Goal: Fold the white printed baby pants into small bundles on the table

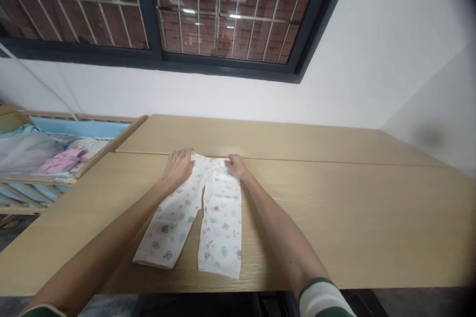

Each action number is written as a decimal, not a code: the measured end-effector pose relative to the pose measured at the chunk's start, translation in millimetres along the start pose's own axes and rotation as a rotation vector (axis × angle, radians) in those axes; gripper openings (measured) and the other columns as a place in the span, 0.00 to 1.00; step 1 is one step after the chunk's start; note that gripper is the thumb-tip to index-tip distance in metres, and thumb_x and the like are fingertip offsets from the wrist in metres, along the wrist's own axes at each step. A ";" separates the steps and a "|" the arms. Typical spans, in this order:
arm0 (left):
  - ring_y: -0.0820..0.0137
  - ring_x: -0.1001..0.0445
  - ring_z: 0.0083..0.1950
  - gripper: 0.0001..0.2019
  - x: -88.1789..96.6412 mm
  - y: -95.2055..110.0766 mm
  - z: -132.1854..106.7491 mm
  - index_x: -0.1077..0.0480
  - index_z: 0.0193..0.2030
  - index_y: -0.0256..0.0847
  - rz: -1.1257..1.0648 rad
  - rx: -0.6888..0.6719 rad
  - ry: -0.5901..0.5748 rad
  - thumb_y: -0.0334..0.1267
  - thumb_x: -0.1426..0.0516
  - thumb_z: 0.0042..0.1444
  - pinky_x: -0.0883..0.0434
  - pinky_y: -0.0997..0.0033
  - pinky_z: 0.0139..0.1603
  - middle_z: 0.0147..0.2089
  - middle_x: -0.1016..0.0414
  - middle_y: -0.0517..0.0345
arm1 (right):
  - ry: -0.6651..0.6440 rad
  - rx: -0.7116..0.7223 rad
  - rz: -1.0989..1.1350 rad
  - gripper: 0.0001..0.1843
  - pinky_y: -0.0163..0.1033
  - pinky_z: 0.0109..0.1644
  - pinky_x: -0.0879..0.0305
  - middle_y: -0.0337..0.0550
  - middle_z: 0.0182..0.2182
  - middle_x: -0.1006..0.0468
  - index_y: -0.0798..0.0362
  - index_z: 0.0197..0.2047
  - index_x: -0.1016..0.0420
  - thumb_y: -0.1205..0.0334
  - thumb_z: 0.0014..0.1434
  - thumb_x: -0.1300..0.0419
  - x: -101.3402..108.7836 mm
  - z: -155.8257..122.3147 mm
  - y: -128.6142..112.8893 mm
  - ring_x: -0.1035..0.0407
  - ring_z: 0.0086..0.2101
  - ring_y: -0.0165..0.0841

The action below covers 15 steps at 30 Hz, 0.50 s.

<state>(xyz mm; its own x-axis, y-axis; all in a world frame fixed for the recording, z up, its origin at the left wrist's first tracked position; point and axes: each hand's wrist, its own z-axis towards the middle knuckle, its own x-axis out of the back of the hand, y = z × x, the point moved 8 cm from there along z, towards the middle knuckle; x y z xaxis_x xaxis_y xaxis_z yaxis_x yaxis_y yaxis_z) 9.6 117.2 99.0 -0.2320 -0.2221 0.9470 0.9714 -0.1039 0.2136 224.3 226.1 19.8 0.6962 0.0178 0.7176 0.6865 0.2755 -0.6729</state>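
Observation:
A small pair of white baby trousers (pixel 208 210) with a green and pink print lies flat on the wooden table (pixel 353 208), waist away from me, both legs pointing toward me. My left hand (pixel 178 166) rests on the left corner of the waistband, fingers curled over the cloth. At the right corner of the waistband, my right hand (pixel 235 164) pinches the fabric with closed fingers. Both forearms reach out over the table along the trouser legs.
A wooden baby cot (pixel 111 144) stands at the left, against the table's edge, with a blue lining, pink clothing (pixel 63 160) and pale bedding inside. A white wall and a dark-framed window (pixel 223 67) rise behind the table. A second tabletop adjoins at the back.

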 end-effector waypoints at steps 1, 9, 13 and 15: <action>0.53 0.31 0.60 0.17 4.6 14.7 -15.4 0.35 0.59 0.36 -0.008 -0.041 0.004 0.38 0.52 0.68 0.36 0.57 0.58 0.59 0.27 0.41 | -0.003 -0.029 0.034 0.05 0.40 0.52 0.35 0.45 0.37 0.23 0.54 0.39 0.25 0.66 0.60 0.42 -1.0 1.8 5.9 0.30 0.43 0.37; 0.55 0.24 0.36 0.24 -14.6 171.3 -207.4 0.26 0.39 0.39 -0.213 -0.530 -0.507 0.58 0.51 0.65 0.30 0.57 0.39 0.34 0.22 0.48 | -0.076 -0.166 0.222 0.08 0.32 0.38 0.35 0.39 0.32 0.23 0.55 0.43 0.29 0.63 0.59 0.38 15.0 -1.5 26.6 0.30 0.32 0.29; 0.48 0.21 0.41 0.26 -41.7 189.9 -223.9 0.24 0.45 0.33 -0.181 -0.443 -0.591 0.58 0.47 0.62 0.27 0.50 0.44 0.39 0.21 0.39 | -0.069 -0.194 0.216 0.10 0.32 0.37 0.36 0.39 0.32 0.23 0.55 0.42 0.29 0.64 0.57 0.36 20.8 -14.4 22.6 0.31 0.31 0.29; 0.47 0.20 0.43 0.23 -45.7 187.4 -218.8 0.24 0.45 0.33 -0.177 -0.406 -0.601 0.52 0.48 0.64 0.27 0.50 0.44 0.41 0.20 0.38 | -0.071 -0.202 0.218 0.12 0.32 0.36 0.36 0.39 0.33 0.23 0.55 0.44 0.30 0.64 0.57 0.35 21.7 -21.2 21.2 0.30 0.31 0.29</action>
<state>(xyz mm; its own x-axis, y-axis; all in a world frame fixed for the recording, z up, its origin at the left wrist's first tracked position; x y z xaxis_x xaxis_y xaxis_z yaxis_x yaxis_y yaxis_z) 191.1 -104.3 43.3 -0.2018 0.3878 0.8994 0.8000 -0.4645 0.3797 258.5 211.9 17.3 0.8201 0.1248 0.5585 0.5554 0.0614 -0.8293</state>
